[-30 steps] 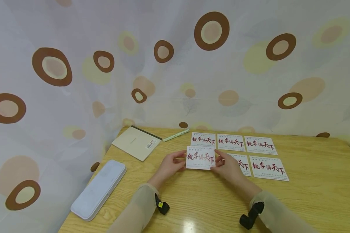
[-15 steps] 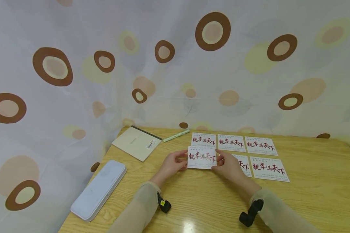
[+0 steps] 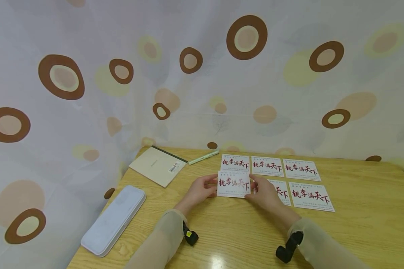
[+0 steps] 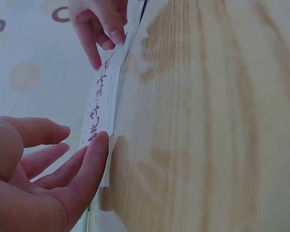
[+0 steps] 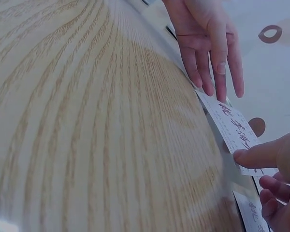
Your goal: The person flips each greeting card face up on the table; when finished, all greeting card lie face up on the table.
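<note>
A white greeting card (image 3: 233, 184) with red calligraphy is held low at the table, in front of matching cards. My right hand (image 3: 265, 194) pinches its right end, the thumb (image 5: 256, 155) over the face and the other fingers underneath. At the opposite end is my left hand (image 3: 199, 189), its fingers spread and fairly straight, with a digit (image 4: 94, 157) touching the card's edge. Behind lie a row of three cards: a left one (image 3: 235, 162), a middle one (image 3: 267, 166) and a right one (image 3: 301, 170). In the nearer row, one card (image 3: 281, 192) is partly hidden by my right hand; another (image 3: 311, 196) lies beside it.
A beige notebook (image 3: 157, 164) and a pale green pen (image 3: 204, 157) lie at the table's back left. Closer in, a light-blue pencil case (image 3: 114, 219) rests along the left edge. A patterned curtain (image 3: 202, 86) hangs behind the wooden table (image 3: 229, 235).
The held card has shifted slightly to the right, with both hands staying at its ends. The view has tilted a little; the other cards keep their places.
</note>
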Demonstrator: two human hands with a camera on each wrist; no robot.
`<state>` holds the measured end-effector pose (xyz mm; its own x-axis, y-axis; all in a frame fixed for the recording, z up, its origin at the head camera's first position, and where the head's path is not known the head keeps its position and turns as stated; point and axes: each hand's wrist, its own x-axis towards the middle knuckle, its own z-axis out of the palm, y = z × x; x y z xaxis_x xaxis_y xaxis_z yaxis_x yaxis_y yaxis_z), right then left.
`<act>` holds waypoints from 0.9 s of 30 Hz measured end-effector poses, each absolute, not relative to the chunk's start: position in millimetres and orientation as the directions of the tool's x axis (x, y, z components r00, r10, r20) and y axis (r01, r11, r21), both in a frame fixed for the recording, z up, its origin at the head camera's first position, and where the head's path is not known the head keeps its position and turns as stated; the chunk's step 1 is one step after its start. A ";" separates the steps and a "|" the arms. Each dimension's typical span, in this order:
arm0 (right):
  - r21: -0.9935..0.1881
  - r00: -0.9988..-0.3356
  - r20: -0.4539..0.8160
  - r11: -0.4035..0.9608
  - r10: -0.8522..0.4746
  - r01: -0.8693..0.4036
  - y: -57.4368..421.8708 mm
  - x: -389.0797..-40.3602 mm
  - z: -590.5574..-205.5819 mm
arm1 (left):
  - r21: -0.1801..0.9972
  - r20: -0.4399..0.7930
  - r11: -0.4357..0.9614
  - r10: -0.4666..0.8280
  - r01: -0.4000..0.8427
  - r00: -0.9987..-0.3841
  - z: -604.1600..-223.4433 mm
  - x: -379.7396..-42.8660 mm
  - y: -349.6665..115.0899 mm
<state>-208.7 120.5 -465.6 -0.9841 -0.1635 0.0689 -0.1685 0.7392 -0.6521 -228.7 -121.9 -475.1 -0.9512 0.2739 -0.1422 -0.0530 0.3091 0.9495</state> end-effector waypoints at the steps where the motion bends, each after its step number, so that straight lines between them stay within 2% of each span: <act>1: -0.648 -0.984 0.068 0.742 -0.166 -0.170 120.6 -208.4 -465.7 | 0.949 -0.145 0.312 0.275 -0.055 -0.950 -475.1 -228.6 -121.6; 13: -0.573 -0.980 0.058 0.798 -0.188 -0.187 121.7 -210.3 -468.9 | 0.931 -0.166 0.360 0.278 -0.058 -0.946 -474.9 -230.2 -119.0; 27: -0.543 -0.982 0.038 0.821 -0.184 -0.174 121.9 -210.3 -469.6 | 0.913 -0.156 0.408 0.300 -0.021 -0.941 -474.8 -229.7 -118.8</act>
<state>-210.3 121.9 -469.6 -0.9823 -0.1836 0.0375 -0.1742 0.8215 -0.5430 -229.7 -118.8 -474.8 -0.9410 0.3002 -0.1564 -0.0214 0.4082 0.9126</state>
